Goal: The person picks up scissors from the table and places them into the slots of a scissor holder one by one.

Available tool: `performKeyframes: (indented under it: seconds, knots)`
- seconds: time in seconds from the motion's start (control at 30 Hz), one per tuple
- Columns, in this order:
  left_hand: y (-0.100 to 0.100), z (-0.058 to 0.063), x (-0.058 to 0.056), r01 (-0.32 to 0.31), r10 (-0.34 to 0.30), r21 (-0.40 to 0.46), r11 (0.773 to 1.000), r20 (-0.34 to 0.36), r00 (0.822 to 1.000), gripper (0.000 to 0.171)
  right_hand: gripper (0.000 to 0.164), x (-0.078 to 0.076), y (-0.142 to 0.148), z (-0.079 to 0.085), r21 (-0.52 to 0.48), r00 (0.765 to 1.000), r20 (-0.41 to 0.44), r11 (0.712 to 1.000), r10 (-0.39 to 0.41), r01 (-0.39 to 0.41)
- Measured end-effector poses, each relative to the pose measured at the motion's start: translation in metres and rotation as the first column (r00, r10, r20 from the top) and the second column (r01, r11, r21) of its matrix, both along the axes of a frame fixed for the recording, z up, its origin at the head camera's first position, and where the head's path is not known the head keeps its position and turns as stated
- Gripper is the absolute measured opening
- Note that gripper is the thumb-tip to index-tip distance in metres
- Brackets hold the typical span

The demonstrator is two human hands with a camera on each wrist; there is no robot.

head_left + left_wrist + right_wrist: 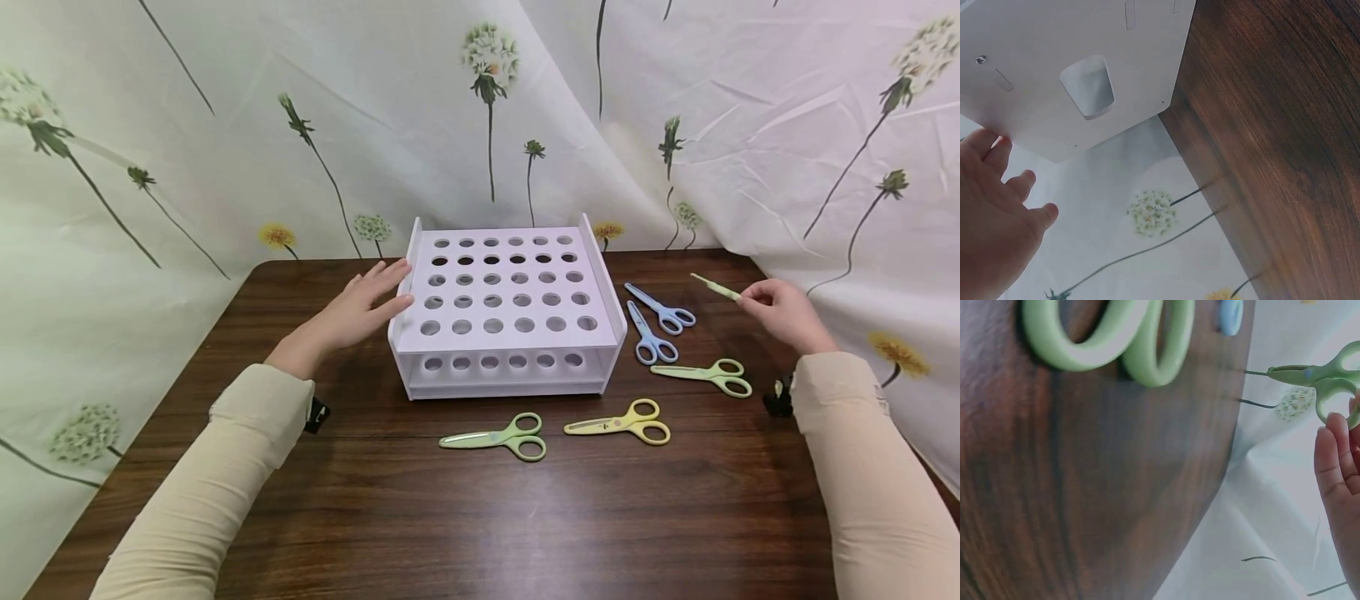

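A white rack (480, 342) with rows of round holes stands on the dark wooden table. My left hand (352, 307) is at its left side, fingers extended and spread; in the left wrist view the fingertips reach the edge of the rack's side panel (1029, 119). Off to the right, my right hand (789, 315) pinches a pair of light green scissors (722, 290) by a handle loop, holding them above the table. In the right wrist view the held scissors (1300, 375) look closed, their blades pointing away from the fingers.
Two blue scissors (662, 312) lie right of the rack, with light green scissors (701, 373) nearer. In front of the rack lie green scissors (498, 437) and yellow scissors (611, 425). A white floral cloth (420, 125) hangs behind the table (465, 525).
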State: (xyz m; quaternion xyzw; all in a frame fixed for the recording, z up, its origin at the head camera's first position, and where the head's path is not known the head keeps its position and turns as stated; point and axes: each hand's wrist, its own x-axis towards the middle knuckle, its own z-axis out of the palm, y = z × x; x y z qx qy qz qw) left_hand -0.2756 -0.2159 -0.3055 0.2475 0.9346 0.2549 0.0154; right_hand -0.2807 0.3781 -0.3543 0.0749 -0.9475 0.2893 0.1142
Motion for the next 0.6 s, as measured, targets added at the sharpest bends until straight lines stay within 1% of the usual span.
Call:
performKeyframes:
  seconds: [0.13,0.23,0.4,0.6]
  knots:
    - [0.000,0.000,0.000,-0.001,0.001,-0.001,1.000,0.003,1.000,0.064,0.029,0.001,-0.003,0.009,-0.014,0.999,0.036,1.000,-0.023,0.023]
    - [0.000,0.000,0.000,-0.003,0.003,0.001,1.000,0.004,1.000,0.065,0.032,0.001,-0.005,0.015,-0.031,0.999,0.034,0.999,-0.036,0.037]
    - [0.000,0.000,0.000,-0.003,0.003,0.005,1.000,0.004,1.000,0.065,0.033,0.000,-0.008,0.026,-0.047,0.999,-0.024,0.998,-0.042,0.041]
    - [-0.001,-0.001,0.000,-0.002,0.002,0.003,1.000,0.001,1.000,0.065,0.027,-0.002,-0.013,0.036,-0.075,0.994,-0.098,0.997,-0.039,0.032]
